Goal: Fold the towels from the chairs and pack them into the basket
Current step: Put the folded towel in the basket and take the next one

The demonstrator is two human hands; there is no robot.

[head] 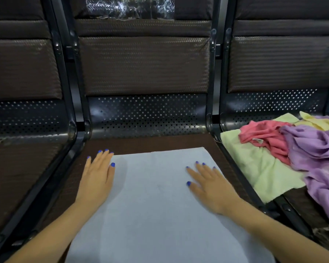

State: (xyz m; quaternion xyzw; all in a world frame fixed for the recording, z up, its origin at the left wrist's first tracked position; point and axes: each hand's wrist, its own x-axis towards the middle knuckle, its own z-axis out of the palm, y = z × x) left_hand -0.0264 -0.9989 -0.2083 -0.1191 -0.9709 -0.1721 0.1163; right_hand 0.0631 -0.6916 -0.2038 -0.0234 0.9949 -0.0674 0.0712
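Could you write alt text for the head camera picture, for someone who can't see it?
Two hands, left hand and right hand, press flat on a pale blue towel spread over the middle chair seat. On the chair to the right lies a crumpled pile of towels, pink, purple and yellow-green.

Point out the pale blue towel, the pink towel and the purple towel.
pale blue towel (156, 202): head view, flat middle.
pink towel (264, 136): head view, crumpled middle.
purple towel (315, 149): head view, bunched upper folds.

Dim even indoor light, soft faint shadows, glare on plastic wrap (129, 8), wide-angle bending at edges, slight softness
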